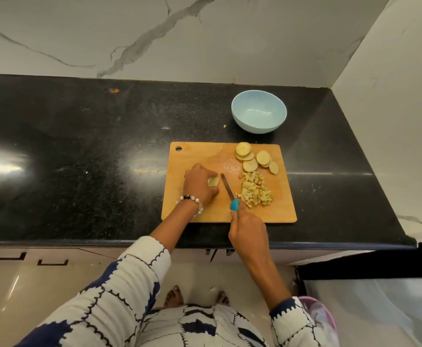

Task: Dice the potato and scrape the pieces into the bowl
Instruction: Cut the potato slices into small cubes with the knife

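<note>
Left hand pinches potato piece in curled fingers; knife, gripped by right hand, lies just right, blade running away from the person.

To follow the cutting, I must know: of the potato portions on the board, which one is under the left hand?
The single potato slice beneath the left hand, left of the knife. The round slices and diced pile lie untouched to the right.
</note>
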The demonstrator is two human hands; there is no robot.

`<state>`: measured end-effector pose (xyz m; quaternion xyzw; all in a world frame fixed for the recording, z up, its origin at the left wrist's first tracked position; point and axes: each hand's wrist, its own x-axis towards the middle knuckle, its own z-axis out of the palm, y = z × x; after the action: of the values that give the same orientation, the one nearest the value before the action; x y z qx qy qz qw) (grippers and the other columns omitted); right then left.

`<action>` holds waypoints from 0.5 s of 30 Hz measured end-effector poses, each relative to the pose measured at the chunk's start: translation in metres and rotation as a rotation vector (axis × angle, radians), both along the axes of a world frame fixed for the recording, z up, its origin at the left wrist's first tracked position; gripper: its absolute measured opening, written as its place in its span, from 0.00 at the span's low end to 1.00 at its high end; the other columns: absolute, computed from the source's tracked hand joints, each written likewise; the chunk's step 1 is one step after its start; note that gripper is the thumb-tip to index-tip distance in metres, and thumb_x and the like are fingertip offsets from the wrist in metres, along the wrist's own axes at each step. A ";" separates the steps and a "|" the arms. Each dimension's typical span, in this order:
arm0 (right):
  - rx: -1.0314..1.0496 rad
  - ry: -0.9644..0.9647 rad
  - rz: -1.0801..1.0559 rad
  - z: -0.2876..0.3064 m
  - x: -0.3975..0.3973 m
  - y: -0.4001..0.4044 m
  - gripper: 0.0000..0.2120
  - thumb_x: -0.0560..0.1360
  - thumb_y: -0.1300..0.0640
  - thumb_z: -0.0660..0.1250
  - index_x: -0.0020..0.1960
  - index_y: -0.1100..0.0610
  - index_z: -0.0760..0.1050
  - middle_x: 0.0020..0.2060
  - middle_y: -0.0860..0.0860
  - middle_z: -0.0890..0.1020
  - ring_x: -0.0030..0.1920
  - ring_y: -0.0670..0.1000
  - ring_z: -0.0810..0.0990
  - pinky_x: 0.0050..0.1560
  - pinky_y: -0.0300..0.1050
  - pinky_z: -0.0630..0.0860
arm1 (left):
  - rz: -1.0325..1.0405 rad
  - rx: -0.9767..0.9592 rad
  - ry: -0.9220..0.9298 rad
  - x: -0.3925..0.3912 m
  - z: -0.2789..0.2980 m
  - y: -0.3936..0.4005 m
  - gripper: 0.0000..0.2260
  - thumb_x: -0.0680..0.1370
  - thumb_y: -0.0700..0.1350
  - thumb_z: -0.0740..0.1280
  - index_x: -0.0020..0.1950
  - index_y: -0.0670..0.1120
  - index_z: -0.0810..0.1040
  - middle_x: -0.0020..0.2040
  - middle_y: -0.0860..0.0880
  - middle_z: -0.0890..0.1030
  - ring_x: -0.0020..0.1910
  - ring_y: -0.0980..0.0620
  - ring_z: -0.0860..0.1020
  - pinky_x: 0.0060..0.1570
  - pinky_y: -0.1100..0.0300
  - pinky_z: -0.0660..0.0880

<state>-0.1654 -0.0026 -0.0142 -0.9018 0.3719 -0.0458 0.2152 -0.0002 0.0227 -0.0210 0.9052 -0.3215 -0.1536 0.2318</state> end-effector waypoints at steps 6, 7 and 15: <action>0.013 -0.009 -0.153 -0.001 -0.016 0.005 0.24 0.82 0.51 0.49 0.75 0.62 0.57 0.46 0.56 0.80 0.44 0.55 0.79 0.39 0.45 0.69 | -0.309 0.080 0.020 0.023 0.010 0.003 0.24 0.68 0.47 0.75 0.64 0.51 0.76 0.59 0.49 0.74 0.58 0.49 0.71 0.59 0.59 0.68; 0.026 -0.027 -0.129 0.000 -0.015 0.006 0.24 0.82 0.51 0.50 0.75 0.62 0.57 0.45 0.56 0.80 0.43 0.54 0.79 0.39 0.46 0.70 | -0.326 0.091 0.016 0.024 0.011 0.004 0.26 0.68 0.47 0.75 0.65 0.51 0.74 0.59 0.49 0.74 0.57 0.50 0.72 0.58 0.59 0.69; 0.000 -0.003 -0.034 -0.004 0.002 0.013 0.25 0.82 0.50 0.49 0.76 0.59 0.54 0.48 0.55 0.79 0.43 0.53 0.78 0.39 0.47 0.72 | -0.197 0.149 -0.053 0.018 0.008 0.008 0.28 0.69 0.52 0.74 0.67 0.50 0.73 0.58 0.47 0.73 0.57 0.48 0.72 0.56 0.59 0.69</action>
<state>-0.1638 0.0106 -0.0180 -0.8954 0.3868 -0.0506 0.2147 0.0176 0.0305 -0.0125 0.8877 -0.4026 -0.1749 0.1390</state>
